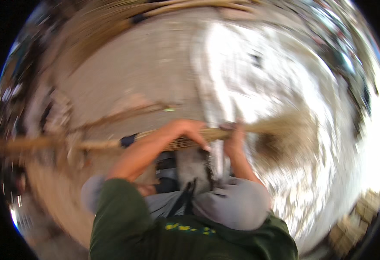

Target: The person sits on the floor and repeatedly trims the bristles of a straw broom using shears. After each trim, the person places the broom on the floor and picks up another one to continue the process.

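A straw broom lies crosswise in front of me, its pale wooden handle pointing left and its bristles fanning out to the right. A dark band wraps the joint between handle and straw. My left hand curls over the straw near the middle, fingers bent down onto it. Further right, my right hand is closed around the straw just before it spreads. Something dark shows at the right hand's fingers, too blurred to name. Motion smears the bristle ends.
More straw brooms with wooden handles lie at the far edge. A whitish, brightly lit sheet-like surface covers the ground on the right. A thin brown stick lies beyond the handle. Stacked blocks stand at the lower right.
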A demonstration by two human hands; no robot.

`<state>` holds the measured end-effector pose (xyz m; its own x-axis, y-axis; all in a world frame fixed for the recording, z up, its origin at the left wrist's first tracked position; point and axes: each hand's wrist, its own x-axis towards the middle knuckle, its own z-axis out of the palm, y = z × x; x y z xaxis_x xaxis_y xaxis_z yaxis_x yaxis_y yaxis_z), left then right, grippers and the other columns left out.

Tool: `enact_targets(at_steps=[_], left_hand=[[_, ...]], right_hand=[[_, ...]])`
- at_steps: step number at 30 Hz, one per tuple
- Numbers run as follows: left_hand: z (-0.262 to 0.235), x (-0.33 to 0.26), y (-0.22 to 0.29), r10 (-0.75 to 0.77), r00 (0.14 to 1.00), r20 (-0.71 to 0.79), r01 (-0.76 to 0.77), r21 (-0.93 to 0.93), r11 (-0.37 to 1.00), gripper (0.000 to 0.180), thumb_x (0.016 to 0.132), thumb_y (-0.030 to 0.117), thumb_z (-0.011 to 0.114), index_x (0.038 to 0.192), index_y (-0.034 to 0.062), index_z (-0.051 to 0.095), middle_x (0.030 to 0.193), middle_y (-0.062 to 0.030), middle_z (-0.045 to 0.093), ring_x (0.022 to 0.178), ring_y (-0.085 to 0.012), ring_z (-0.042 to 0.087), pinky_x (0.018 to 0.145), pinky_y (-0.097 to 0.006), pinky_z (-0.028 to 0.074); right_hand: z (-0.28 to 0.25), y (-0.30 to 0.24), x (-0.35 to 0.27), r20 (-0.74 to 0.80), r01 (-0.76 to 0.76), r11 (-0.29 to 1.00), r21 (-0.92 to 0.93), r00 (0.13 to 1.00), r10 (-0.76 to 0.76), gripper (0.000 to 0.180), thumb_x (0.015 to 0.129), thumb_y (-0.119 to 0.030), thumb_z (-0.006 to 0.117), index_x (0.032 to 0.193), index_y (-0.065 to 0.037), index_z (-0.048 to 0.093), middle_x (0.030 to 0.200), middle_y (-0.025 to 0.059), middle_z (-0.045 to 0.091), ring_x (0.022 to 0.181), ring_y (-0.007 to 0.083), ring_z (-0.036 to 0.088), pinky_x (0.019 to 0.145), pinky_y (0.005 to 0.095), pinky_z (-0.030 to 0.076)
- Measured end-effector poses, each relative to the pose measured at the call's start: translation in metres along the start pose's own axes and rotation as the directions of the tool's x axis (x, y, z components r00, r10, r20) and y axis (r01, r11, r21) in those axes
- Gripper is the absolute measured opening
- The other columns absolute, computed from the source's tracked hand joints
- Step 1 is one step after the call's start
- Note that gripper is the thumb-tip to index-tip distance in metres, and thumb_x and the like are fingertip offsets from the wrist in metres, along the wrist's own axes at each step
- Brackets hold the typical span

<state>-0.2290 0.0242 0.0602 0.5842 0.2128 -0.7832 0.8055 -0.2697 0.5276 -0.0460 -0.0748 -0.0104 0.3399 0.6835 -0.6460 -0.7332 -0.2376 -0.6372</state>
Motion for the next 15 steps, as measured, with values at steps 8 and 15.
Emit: enact_targets(at_steps=[8,15], left_hand=[[-0.034,0.079,0.164,0.245,0.92,-0.305,-0.184,0.215,0.959,0.084,0.091,0.062,0.065,0.134,-0.0085,0.055,0.126,-0.0339,0.064,0.12,-0.0439,0.063,0.103,-0.046,0.049],[-0.002,0.135,0.207,0.237,0.902,-0.361,-0.218,0.092,0.972,0.052,0.101,0.045,0.055,0.113,-0.0051,0.059,0.105,-0.0326,0.068,0.105,-0.0487,0.066,0.091,-0.05,0.051]], right_hand=[[-0.009,0.013,-0.001,0.274,0.009,0.926,0.377,0.954,-0.121,0.029,0.103,-0.035,0.063,0.121,-0.014,0.056,0.11,0.0044,0.066,0.099,0.0193,0.065,0.085,0.0405,0.055],[-0.032,0.012,0.001,0.474,-0.2,0.94,0.277,0.879,0.048,0.036,0.101,-0.035,0.067,0.123,-0.009,0.055,0.129,0.0113,0.062,0.118,0.0248,0.061,0.097,0.042,0.052]])
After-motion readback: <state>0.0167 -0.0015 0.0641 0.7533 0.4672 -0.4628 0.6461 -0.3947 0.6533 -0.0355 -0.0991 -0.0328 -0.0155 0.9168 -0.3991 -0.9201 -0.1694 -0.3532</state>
